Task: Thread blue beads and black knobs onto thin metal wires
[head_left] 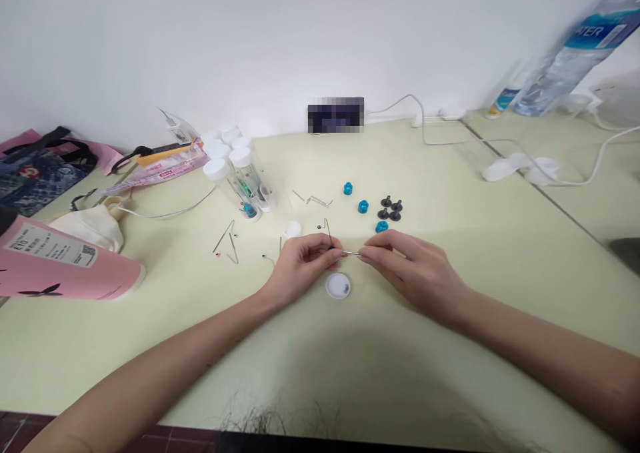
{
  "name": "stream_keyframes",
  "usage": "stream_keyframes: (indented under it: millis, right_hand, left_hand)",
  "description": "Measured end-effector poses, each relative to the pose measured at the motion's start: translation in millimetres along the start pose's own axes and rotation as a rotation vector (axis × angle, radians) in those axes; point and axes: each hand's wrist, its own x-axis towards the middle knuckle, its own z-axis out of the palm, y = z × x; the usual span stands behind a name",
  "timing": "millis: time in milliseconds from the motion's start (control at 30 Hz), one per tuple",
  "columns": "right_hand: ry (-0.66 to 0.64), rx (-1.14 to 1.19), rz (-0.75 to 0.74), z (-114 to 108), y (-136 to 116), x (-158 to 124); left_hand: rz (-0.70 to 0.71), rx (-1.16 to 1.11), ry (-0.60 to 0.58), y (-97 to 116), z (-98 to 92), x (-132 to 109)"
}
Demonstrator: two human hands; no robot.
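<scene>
My left hand (311,259) is closed in a pinch on a small dark part, mostly covered by the fingertips. A thin bent dark wire (327,226) stands up just behind these fingertips; whether it is held, I cannot tell. Opposite, my right hand (417,269) pinches a thin silvery rod (352,253), whose far end meets the left fingertips. Below the fingers lies a shallow white cap (339,286) with tiny dark bits inside. Close behind the right hand is a blue metallic knob-like piece (381,227).
Two more blue pieces and several black stemmed discs (384,213) lie behind my hands. Bent metal rods (233,246) and white-capped clear tubes (245,173) are at left, beyond a pink cup (75,259). A phone (335,115), cables and a water bottle (575,59) stand farther back.
</scene>
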Motion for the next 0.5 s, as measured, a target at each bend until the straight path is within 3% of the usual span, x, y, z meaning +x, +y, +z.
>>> stream_keyframes:
  millis: [267, 500]
  right_hand:
    - [-0.045, 0.076, 0.097, 0.8, -3.1, -0.2]
    - [-0.152, 0.387, 0.379, -1.8, -8.0, 4.8]
  left_hand:
    - [0.003, -0.003, 0.005, 0.1, 0.1, -0.4]
    - [0.008, 0.047, 0.008, 0.2, 1.1, -0.5]
